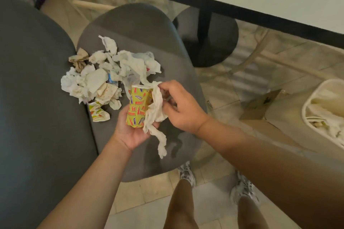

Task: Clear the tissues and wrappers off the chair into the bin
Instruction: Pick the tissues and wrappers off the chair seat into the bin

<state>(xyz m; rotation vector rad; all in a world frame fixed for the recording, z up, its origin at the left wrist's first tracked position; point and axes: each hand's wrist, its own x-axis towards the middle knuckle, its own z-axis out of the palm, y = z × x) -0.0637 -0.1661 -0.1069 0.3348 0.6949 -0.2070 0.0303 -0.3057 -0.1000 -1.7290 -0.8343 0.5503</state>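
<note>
While the left hand (130,128) lies palm up over the front part of the grey chair (141,29), it cradles a patterned paper cup (137,107), yellow with orange and purple shapes. The cup stands nearly upright in the palm, its long axis leaning a little, with the open rim pointing up and away from the person and the base resting against the fingers. The right hand (178,106) comes from the right side and pinches a white tissue (156,115) at the rim of the cup, its fingers closed on the paper. This tissue hangs down along the right side of the cup and continues below the left hand as a long twisted strip, whose end points toward the front edge of the seat. Behind the hands, on the rear left part of the seat, a pile of crumpled tissues and wrappers (104,78) is spread, and a second crushed patterned cup (98,112) lies on its side at the near edge of the pile. At the right border of the view, on the tiled floor (219,96), the bin (305,109) stands with a pale liner and some paper inside, well apart from the chair.
</note>
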